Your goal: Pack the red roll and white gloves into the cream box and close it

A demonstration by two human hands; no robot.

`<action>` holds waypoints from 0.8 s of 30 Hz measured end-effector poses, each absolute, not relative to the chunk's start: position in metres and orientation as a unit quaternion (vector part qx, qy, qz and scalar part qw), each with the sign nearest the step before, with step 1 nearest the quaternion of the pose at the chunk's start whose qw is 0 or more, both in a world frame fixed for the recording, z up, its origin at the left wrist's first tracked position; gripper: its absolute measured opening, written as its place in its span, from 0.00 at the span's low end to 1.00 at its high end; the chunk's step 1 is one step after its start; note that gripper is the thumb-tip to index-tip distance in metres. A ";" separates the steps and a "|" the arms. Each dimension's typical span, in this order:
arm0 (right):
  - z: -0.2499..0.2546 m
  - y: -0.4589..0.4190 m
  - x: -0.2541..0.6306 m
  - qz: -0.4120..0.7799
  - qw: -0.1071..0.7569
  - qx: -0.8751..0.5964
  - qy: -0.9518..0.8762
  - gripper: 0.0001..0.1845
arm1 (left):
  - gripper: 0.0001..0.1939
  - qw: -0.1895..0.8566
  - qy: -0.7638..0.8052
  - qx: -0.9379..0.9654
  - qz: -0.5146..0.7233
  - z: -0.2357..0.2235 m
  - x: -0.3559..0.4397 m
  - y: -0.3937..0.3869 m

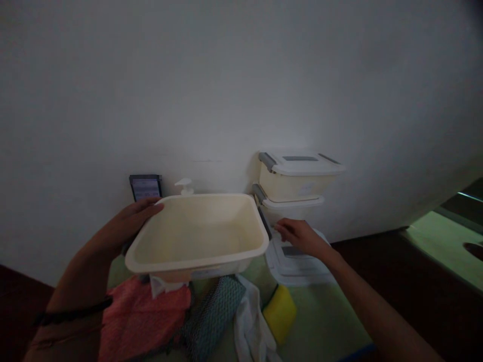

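Observation:
A cream plastic storage box [198, 229], without its lid, is tilted toward me above the table, and its inside looks bare. My left hand [141, 213] grips its upper left rim, thumb and fingers closed over the edge. Beside the box's right end, close to a dark grey latch [264, 222], my right hand [298, 236] has its fingers curled together. Whether those fingers hold anything is hidden. Below that hand lies a white lid [302, 269] with a grey handle piece.
Two lidded boxes [298, 186] are stacked against the wall. Behind the open box stand a pump bottle [184, 185] and a phone-like screen [146, 187]. In front lie a red cloth [145, 322], a grey-green mesh scrubber [215, 314], a white cloth [251, 322] and a yellow sponge [280, 312].

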State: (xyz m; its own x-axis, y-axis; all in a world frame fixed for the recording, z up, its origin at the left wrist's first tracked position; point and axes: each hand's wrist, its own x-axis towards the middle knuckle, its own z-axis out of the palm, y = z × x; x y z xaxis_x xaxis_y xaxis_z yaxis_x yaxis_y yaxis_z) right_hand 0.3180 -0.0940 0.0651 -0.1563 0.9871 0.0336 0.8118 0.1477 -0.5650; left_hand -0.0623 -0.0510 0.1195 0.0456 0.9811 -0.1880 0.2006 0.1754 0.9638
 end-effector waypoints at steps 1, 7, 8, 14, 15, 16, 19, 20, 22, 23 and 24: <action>0.070 -0.095 0.310 0.239 0.230 -0.610 -0.720 0.22 | 0.24 0.512 0.572 0.511 0.386 0.119 -0.063 -0.051; 0.093 -0.105 0.257 0.402 0.343 -0.567 -0.631 0.32 | 0.20 0.519 0.552 0.492 0.428 0.116 -0.059 -0.051; 0.096 -0.105 0.252 0.437 0.369 -0.558 -0.601 0.34 | 0.20 0.517 0.549 0.481 0.447 0.117 -0.058 -0.050; 0.119 -0.085 0.244 0.521 0.514 -0.484 -0.480 0.35 | 0.17 0.573 0.487 0.391 0.531 0.122 -0.047 -0.047; 0.122 -0.081 0.244 0.518 0.527 -0.477 -0.475 0.34 | 0.19 0.574 0.483 0.390 0.535 0.121 -0.046 -0.046; 0.124 -0.078 0.244 0.515 0.537 -0.477 -0.468 0.34 | 0.20 0.574 0.477 0.393 0.537 0.121 -0.046 -0.046; 0.126 -0.073 0.242 0.511 0.558 -0.493 -0.430 0.34 | 0.27 0.573 0.450 0.418 0.543 0.117 -0.047 -0.045; 0.125 -0.073 0.241 0.519 0.562 -0.494 -0.413 0.33 | 0.29 0.569 0.443 0.430 0.543 0.116 -0.048 -0.045; 0.123 -0.072 0.241 0.544 0.568 -0.487 -0.380 0.25 | 0.32 0.562 0.438 0.452 0.537 0.115 -0.048 -0.045; 0.122 -0.072 0.242 0.554 0.570 -0.483 -0.366 0.20 | 0.33 0.559 0.438 0.460 0.533 0.115 -0.048 -0.046; 0.121 -0.073 0.243 0.562 0.572 -0.480 -0.355 0.16 | 0.32 0.554 0.441 0.466 0.530 0.115 -0.048 -0.047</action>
State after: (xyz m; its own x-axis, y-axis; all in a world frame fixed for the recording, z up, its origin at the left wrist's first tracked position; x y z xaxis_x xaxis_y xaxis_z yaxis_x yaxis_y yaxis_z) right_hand 0.2432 -0.0725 0.1214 0.1163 0.9841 -0.1339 -0.3033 -0.0932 -0.9483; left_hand -0.0481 -0.0466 0.1153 0.0491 0.9988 0.0053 -0.1765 0.0034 0.9843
